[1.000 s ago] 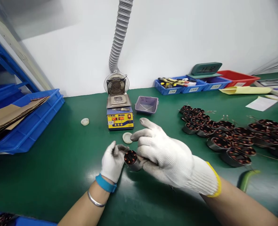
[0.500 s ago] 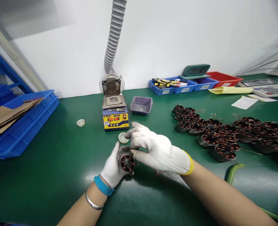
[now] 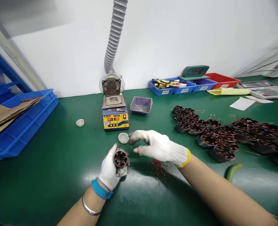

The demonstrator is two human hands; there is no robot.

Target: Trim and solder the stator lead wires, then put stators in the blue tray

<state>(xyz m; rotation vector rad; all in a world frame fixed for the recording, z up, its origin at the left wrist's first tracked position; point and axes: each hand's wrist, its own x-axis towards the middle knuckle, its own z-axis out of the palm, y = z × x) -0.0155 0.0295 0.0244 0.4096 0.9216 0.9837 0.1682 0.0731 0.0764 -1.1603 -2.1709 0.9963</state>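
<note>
I place everything here by the yellow-fronted heating unit (image 3: 116, 122) with red digits, under a grey ribbed hose (image 3: 115, 34). Just right of that unit I see a purple tray (image 3: 141, 102) with thin pale strands inside. A shallow white dish (image 3: 123, 138) stands in front of the unit, between it and my hands, so it is the nearest thing in my way on that line. A small white cap (image 3: 80, 122) lies left of the unit, and farther left is a blue crate (image 3: 35, 117) holding cardboard (image 3: 9, 114). To the unit's right, near the wall, are blue bins (image 3: 165, 92), a red bin (image 3: 222, 82) and a green clock (image 3: 195, 71); nearer me on that side, a crowd of wound cores (image 3: 207, 141) covers the bench. A heap of coppery wire bits (image 3: 159, 168) lies right and nearer me than the unit, beside my right wrist.

My gloved left hand (image 3: 109, 169) is wrapped round one wound core (image 3: 120, 158), in front of the unit and nearer me than the dish. Its round face tilts toward me: metallic rim, copper windings spaced around a dark middle, thin leads sticking out. My gloved right hand (image 3: 157, 146) has thumb and forefinger parted near those leads; whether they touch one, I can't tell.
</note>
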